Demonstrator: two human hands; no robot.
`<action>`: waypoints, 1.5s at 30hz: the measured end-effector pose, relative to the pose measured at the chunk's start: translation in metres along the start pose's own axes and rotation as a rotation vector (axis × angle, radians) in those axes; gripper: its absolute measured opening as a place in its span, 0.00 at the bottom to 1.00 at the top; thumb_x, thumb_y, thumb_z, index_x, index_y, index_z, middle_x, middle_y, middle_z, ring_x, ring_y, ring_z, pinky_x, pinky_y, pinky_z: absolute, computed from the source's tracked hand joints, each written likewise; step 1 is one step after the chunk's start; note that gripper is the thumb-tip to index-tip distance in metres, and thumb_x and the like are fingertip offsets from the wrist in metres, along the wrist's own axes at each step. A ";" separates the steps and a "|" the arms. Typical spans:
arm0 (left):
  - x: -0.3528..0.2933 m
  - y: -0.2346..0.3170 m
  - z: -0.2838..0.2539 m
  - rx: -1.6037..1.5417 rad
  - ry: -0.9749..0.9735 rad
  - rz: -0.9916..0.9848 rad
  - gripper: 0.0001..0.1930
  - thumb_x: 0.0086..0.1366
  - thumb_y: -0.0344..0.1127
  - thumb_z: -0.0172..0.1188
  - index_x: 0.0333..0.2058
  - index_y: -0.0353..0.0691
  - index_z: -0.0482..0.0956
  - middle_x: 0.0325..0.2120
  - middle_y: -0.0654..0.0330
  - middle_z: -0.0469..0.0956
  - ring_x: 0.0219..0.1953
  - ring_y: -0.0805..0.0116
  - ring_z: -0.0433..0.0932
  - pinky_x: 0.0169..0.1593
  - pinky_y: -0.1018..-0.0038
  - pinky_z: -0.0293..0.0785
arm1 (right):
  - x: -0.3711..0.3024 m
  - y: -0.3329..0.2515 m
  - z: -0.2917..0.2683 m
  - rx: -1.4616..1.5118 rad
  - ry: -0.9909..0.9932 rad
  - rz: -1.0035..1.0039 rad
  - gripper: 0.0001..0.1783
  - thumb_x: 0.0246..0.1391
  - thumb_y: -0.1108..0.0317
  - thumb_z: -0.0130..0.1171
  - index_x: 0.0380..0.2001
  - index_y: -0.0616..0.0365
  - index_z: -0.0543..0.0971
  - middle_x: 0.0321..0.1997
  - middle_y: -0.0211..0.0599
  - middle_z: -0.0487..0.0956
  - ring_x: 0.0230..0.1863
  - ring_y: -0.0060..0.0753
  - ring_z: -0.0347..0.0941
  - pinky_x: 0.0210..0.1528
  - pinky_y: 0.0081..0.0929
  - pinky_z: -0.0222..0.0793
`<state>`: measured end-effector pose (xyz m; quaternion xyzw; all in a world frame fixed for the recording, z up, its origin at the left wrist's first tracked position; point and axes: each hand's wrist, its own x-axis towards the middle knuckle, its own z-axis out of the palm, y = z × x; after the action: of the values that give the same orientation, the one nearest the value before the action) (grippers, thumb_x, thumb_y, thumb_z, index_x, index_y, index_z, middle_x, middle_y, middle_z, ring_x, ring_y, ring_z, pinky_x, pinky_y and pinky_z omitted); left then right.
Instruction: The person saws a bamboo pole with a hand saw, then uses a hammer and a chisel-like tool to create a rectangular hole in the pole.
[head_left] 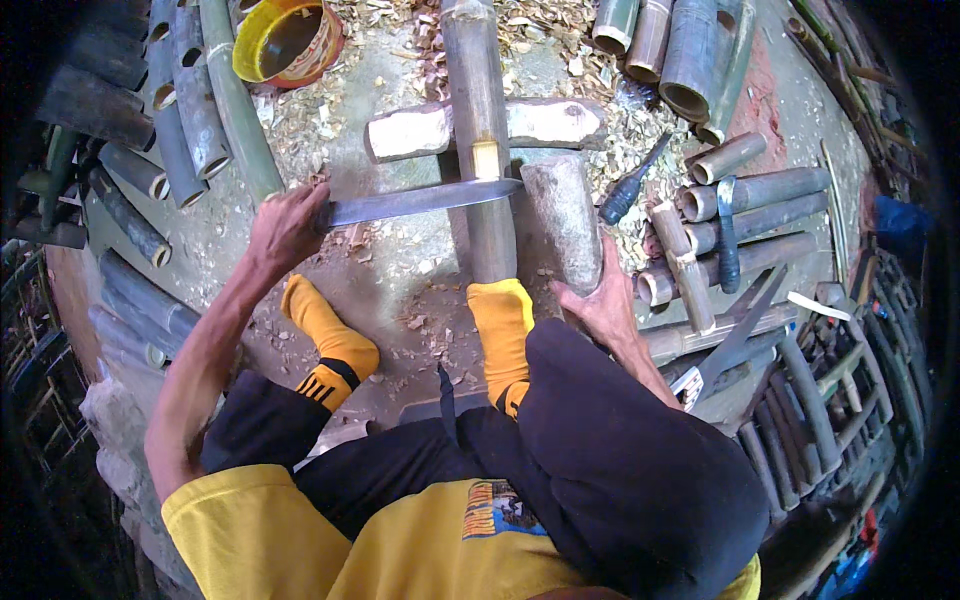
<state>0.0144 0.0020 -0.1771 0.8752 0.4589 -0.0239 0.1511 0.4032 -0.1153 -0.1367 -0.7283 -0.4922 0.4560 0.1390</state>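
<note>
My left hand (288,225) is closed round the handle of a long-bladed knife (415,203). Its blade lies across a thick bamboo pole (492,240), just nearer than a pale cut notch. The pole rests over a white-faced log (410,132), and my right foot in a yellow sock (500,320) presses against its near end. To the right of the pole, my right hand (605,300) grips the near end of a rough grey block (563,215), wood or stone, I cannot tell which. The block's far end is close to the knife's tip.
A yellow bucket (290,45) of dark liquid stands at the far left, beside long bamboo poles (235,100). On the right lie a dark-handled tool (635,182), short bamboo tubes (765,190) and a saw (745,335). Wood chips (345,110) litter the floor.
</note>
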 end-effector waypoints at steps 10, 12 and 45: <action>-0.006 -0.003 0.004 -0.042 -0.014 -0.027 0.11 0.46 0.28 0.58 0.29 0.41 0.66 0.21 0.54 0.69 0.25 0.51 0.72 0.26 0.60 0.68 | -0.002 0.003 0.003 -0.006 0.028 -0.100 0.47 0.35 0.61 0.66 0.57 0.64 0.54 0.42 0.60 0.74 0.44 0.55 0.74 0.46 0.41 0.70; -0.005 -0.004 0.005 -0.038 -0.014 -0.012 0.11 0.46 0.29 0.58 0.29 0.41 0.66 0.20 0.54 0.69 0.25 0.51 0.72 0.25 0.60 0.68 | -0.002 0.006 0.004 -0.007 0.032 -0.104 0.47 0.35 0.62 0.66 0.57 0.64 0.54 0.43 0.60 0.74 0.44 0.55 0.73 0.47 0.41 0.70; 0.027 -0.019 -0.002 -0.010 -0.277 -0.047 0.13 0.49 0.31 0.57 0.33 0.41 0.65 0.23 0.50 0.73 0.25 0.45 0.73 0.27 0.56 0.70 | 0.048 -0.004 -0.015 -0.456 -0.374 -1.015 0.47 0.36 0.58 0.65 0.59 0.56 0.56 0.43 0.51 0.71 0.38 0.52 0.73 0.39 0.43 0.72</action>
<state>0.0148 0.0341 -0.1846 0.8519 0.4540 -0.1456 0.2167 0.4176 -0.0693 -0.1507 -0.3200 -0.8813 0.3356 0.0907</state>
